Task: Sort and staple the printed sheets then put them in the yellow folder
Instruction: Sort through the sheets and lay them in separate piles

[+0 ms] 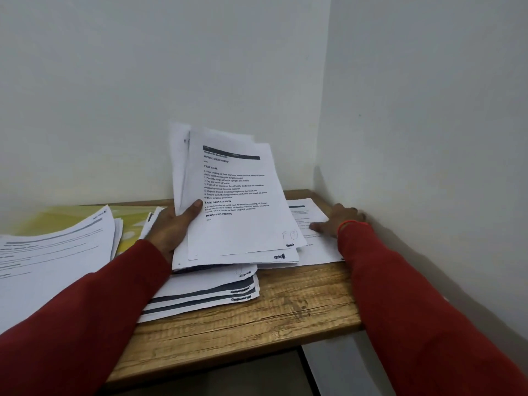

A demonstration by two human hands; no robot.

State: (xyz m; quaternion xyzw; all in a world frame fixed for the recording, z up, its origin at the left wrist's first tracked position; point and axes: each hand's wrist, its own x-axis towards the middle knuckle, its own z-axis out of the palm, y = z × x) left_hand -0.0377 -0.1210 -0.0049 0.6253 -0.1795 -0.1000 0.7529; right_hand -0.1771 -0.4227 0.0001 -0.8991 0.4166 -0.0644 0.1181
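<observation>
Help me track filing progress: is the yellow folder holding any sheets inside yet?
Cannot tell. The yellow folder lies flat at the back left, largely covered by a pile of sheets; its inside is hidden.

The left hand (174,224) grips a tilted sheaf of white printed sheets (237,201) above the wooden table (271,315). The right hand (340,220) presses flat on a single printed sheet (311,247) by the wall.

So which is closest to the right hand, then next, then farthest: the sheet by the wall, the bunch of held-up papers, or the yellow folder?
1. The sheet by the wall: the right hand rests on it, at the right.
2. The held-up papers: middle, gripped by the left hand.
3. The yellow folder: far left, partly under other sheets.
</observation>
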